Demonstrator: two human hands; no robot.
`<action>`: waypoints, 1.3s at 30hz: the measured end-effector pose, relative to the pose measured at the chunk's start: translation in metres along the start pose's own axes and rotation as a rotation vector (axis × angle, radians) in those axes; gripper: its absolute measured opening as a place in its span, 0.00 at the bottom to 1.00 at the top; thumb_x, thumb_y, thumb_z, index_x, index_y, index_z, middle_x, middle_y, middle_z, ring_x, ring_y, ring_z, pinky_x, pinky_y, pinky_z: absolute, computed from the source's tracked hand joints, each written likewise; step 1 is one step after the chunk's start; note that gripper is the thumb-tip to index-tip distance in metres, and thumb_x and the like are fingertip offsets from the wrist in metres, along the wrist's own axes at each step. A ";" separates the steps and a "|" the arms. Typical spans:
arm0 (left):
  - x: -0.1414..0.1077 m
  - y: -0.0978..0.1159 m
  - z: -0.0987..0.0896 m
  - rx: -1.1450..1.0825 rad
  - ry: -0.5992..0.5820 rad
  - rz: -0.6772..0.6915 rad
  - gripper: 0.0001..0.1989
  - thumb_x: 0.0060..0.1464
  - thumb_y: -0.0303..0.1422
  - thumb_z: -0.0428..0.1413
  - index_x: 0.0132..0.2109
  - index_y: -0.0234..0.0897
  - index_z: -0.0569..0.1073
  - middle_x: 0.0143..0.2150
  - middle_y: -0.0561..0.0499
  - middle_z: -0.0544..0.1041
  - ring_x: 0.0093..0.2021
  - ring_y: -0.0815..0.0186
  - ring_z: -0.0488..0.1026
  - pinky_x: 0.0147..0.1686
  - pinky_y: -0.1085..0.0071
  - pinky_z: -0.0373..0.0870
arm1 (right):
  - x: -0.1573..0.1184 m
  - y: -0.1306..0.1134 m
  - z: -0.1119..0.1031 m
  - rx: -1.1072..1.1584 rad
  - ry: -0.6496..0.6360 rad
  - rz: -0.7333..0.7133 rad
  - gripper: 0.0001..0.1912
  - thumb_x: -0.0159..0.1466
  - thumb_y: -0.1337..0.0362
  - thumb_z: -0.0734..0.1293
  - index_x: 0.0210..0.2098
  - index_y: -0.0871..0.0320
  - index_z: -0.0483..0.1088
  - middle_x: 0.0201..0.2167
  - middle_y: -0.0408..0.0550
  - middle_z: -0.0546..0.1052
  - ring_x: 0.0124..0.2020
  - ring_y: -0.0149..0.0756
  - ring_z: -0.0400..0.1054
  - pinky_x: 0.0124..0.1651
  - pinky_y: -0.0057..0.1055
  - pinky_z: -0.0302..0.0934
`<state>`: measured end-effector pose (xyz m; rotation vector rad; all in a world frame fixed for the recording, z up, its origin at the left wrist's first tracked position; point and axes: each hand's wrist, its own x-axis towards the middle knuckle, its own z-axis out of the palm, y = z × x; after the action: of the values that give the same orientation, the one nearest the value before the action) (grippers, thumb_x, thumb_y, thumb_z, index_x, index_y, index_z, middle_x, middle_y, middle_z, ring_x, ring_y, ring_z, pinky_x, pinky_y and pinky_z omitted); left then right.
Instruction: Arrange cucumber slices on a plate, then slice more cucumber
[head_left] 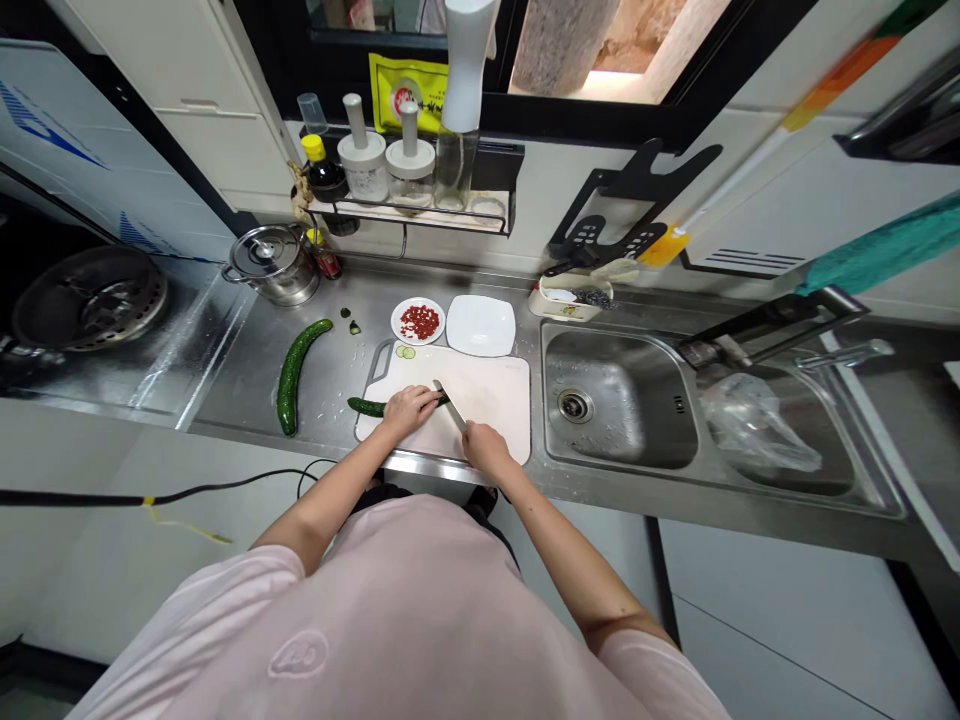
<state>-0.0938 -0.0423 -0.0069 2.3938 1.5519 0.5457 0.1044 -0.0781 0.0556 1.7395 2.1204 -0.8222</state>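
Far left, a gas burner (90,298) sits in the stove, and just right of it a steel pot (270,268) with its lid on stands at the back of the counter (232,375). Above the pot, a wall shelf (412,213) holds a soy sauce bottle (324,172) with a yellow cap and two white-lidded jars (364,165). In front of you, a long cucumber (294,377) lies curved on the steel, with a few dark cucumber bits (349,320) beyond its top end. Moving right, a small plate (400,323) of chopped red chili (419,321) sits beside a bare white plate (481,325), both behind the cutting board (499,395). Two round cucumber slices (405,352) lie at the board's back left corner. The short cucumber (365,406) lies across the board's left side, its end sticking out past your left hand (411,408), whose fingers are curled down and clamped on it. Your right hand (486,448) is closed around the knife (450,405), whose blade angles up to sit just beside your left fingertips, so your hands are apart but close. Further right is the steel sink (592,425), and a crumpled plastic bag (757,425) lies in its second basin under the faucet (844,355).
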 end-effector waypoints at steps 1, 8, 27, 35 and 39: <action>0.000 0.000 0.000 0.000 -0.001 -0.002 0.14 0.62 0.38 0.47 0.50 0.46 0.73 0.41 0.50 0.75 0.42 0.67 0.69 0.42 0.71 0.66 | 0.002 -0.001 -0.001 0.000 -0.001 0.002 0.13 0.66 0.67 0.54 0.45 0.61 0.66 0.40 0.57 0.75 0.42 0.43 0.70 0.37 0.30 0.57; 0.000 0.000 -0.002 -0.003 -0.009 -0.003 0.14 0.62 0.38 0.47 0.50 0.46 0.73 0.41 0.50 0.74 0.42 0.67 0.69 0.42 0.71 0.66 | -0.001 0.000 -0.002 0.003 -0.013 0.008 0.13 0.67 0.66 0.54 0.46 0.60 0.66 0.41 0.57 0.75 0.42 0.42 0.70 0.39 0.31 0.57; 0.000 0.000 0.000 -0.011 -0.015 -0.015 0.14 0.62 0.38 0.47 0.50 0.47 0.73 0.41 0.50 0.74 0.42 0.66 0.69 0.41 0.70 0.66 | 0.004 0.005 0.002 0.018 -0.022 -0.023 0.12 0.67 0.65 0.54 0.45 0.60 0.66 0.39 0.56 0.75 0.40 0.41 0.70 0.36 0.29 0.56; 0.001 0.002 -0.002 -0.001 -0.018 -0.015 0.15 0.62 0.38 0.46 0.50 0.46 0.73 0.41 0.50 0.75 0.42 0.66 0.70 0.41 0.70 0.66 | 0.008 0.001 0.003 0.023 -0.012 -0.020 0.13 0.67 0.65 0.54 0.45 0.61 0.67 0.40 0.56 0.75 0.41 0.41 0.70 0.38 0.30 0.57; 0.001 0.001 -0.001 -0.015 -0.010 -0.015 0.14 0.62 0.38 0.47 0.50 0.46 0.73 0.41 0.50 0.75 0.42 0.66 0.70 0.41 0.70 0.66 | 0.009 -0.001 0.003 0.015 0.007 -0.026 0.13 0.67 0.65 0.54 0.44 0.61 0.67 0.40 0.57 0.75 0.41 0.41 0.70 0.38 0.29 0.58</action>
<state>-0.0931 -0.0424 -0.0049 2.3679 1.5554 0.5399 0.1012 -0.0727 0.0489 1.7291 2.1510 -0.8424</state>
